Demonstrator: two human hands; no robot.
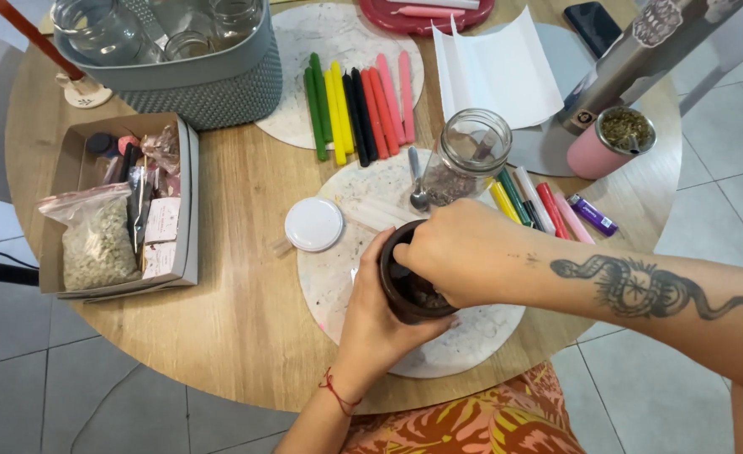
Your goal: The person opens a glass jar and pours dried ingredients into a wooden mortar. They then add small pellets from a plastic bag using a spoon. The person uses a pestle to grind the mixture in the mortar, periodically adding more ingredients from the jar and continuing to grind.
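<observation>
While the cardboard box [119, 210] and white lid [313, 224] lie off to the left, your left hand [377, 315] cups the dark bowl [409, 290] on the round mat [472, 336], your right hand [455, 252] clenched over its rim, the glass jar [470, 155] just beyond.

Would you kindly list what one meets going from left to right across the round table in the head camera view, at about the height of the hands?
Cardboard box of packets → white lid → left hand cupping the dark bowl → right hand over the bowl → purple lighter.
</observation>
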